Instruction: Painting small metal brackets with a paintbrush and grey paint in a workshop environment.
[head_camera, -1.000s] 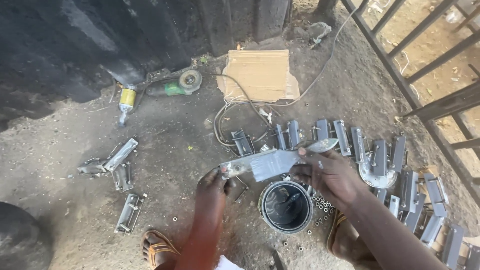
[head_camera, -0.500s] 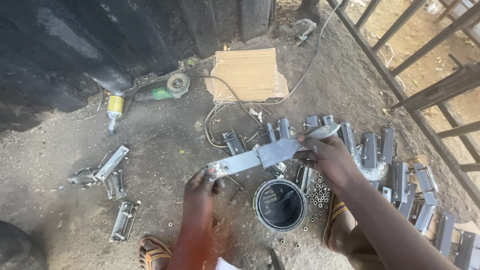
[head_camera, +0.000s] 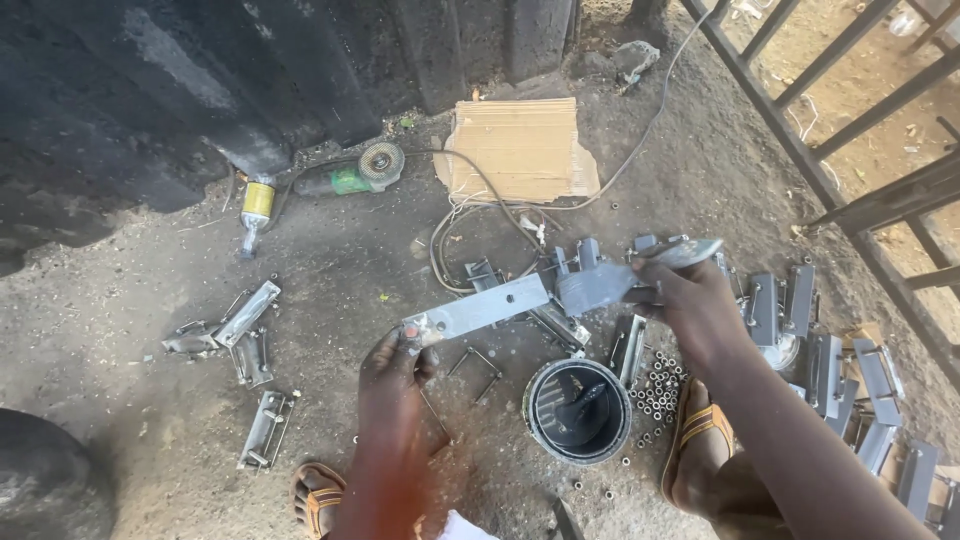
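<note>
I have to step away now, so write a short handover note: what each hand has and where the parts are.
Left hand: fingers pinch the low end of the metal bracket.
Right hand: grips its upper end; bracket held in the air above the ground.
Below: round tin, pile of nuts beside it.
More brackets: row at right, a few at left.
Angle grinder lies by the cardboard.

On the dirt ground we see a green angle grinder (head_camera: 352, 176) beside a flattened piece of cardboard (head_camera: 523, 148), with cables (head_camera: 462, 232) looping between them. A round black tin (head_camera: 578, 410) stands near a scatter of small nuts (head_camera: 657, 392). Grey metal brackets (head_camera: 238, 330) lie at left, and more brackets (head_camera: 850, 365) crowd the right beside a metal fence (head_camera: 850, 150).
</note>
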